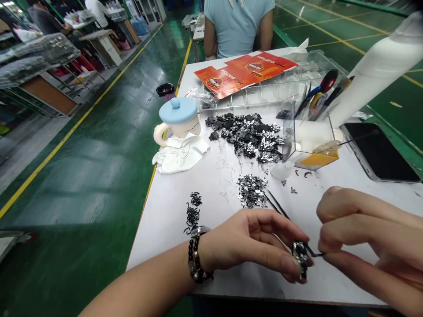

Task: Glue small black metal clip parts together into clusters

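Observation:
Near the table's front edge, my left hand is closed, thumb and fingers gripping a small black-and-metal part. To its right, my right hand pinches the end of a thin, bent black piece. The other end of that piece reaches the part; whether it is fixed to it I cannot tell. Behind my left hand lie dark tweezers, their tips at a heap of tiny metal pieces. Several small curved black pieces lie above my left wrist.
A larger pile of black-and-metal parts lies farther back. Around it stand a lidded mug by a white cloth, clear trays under orange sheets, a clear tool holder and a phone. A person sits beyond the table.

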`<move>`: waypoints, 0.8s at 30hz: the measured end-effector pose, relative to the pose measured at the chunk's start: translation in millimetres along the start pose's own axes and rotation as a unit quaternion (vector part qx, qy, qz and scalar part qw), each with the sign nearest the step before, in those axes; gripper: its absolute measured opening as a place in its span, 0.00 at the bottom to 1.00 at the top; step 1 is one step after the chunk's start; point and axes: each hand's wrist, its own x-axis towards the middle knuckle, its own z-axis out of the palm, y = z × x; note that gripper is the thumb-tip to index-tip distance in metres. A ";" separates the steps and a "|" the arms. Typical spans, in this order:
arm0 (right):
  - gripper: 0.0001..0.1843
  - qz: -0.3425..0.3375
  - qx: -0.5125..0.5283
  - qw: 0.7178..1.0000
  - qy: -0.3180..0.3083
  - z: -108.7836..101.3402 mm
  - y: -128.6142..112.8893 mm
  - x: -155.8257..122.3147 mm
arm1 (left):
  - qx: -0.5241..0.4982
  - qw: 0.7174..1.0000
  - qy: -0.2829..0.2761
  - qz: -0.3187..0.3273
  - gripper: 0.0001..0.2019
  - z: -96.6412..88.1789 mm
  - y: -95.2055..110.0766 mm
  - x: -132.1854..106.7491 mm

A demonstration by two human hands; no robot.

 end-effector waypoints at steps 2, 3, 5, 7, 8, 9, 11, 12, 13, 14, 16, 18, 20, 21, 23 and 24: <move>0.08 -0.011 0.010 0.999 -0.032 0.1 2.6 -0.5 | 0.015 1.000 0.017 -0.002 0.22 0.6 1.4 -0.1; 0.09 -0.008 0.022 0.999 -0.035 0.3 3.8 -0.6 | 0.019 1.000 0.024 0.000 0.22 1.2 2.0 -0.2; 0.09 -0.001 0.030 0.999 -0.023 1.1 5.2 -0.4 | 0.024 0.999 0.032 0.004 0.22 2.3 2.9 -0.4; 0.09 -0.013 0.024 0.999 -0.019 1.5 5.2 -0.3 | 0.025 0.999 0.030 0.007 0.22 3.0 3.5 -0.7; 0.09 -0.022 0.018 0.999 -0.019 1.5 4.9 -0.4 | 0.024 0.999 0.029 0.010 0.22 3.1 3.6 -0.7; 0.08 -0.027 0.012 0.999 -0.018 1.4 4.4 -0.5 | 0.021 0.999 0.027 0.012 0.22 3.1 3.6 -0.7; 0.08 -0.031 0.011 0.999 -0.006 1.2 3.7 -1.0 | 0.013 1.000 0.023 0.013 0.21 3.0 3.3 -0.5; 0.09 -0.029 0.014 0.999 0.002 1.3 3.4 -1.3 | 0.008 1.000 0.021 0.013 0.21 2.9 3.0 -0.3; 0.09 -0.029 0.018 0.999 0.008 1.6 3.2 -1.6 | 0.004 1.000 0.019 0.013 0.21 3.0 2.7 -0.1; 0.09 -0.032 0.021 0.999 0.013 2.0 3.2 -1.9 | 0.000 1.000 0.015 0.012 0.21 3.0 2.2 0.0; 0.10 -0.035 0.031 0.999 0.015 2.9 3.5 -2.4 | -0.010 1.000 0.008 0.012 0.21 3.1 1.1 0.3; 0.10 -0.033 0.036 0.999 0.012 3.6 4.2 -2.3 | -0.020 1.000 0.000 0.014 0.20 3.2 0.0 0.3; 0.09 -0.038 0.034 0.999 0.008 4.1 4.6 -1.7 | -0.019 1.000 -0.002 0.011 0.20 3.1 -0.6 0.0; 0.09 -0.042 0.030 0.999 0.008 4.5 4.6 -1.3 | -0.016 1.000 0.002 0.007 0.21 3.1 -0.6 -0.2; 0.09 -0.045 0.020 0.999 0.013 5.4 3.8 -1.1 | -0.003 1.000 0.021 -0.001 0.21 3.4 0.3 -0.7; 0.10 -0.054 0.014 0.998 0.016 6.0 3.1 -1.7 | 0.007 0.999 0.033 -0.001 0.20 3.8 1.0 -0.9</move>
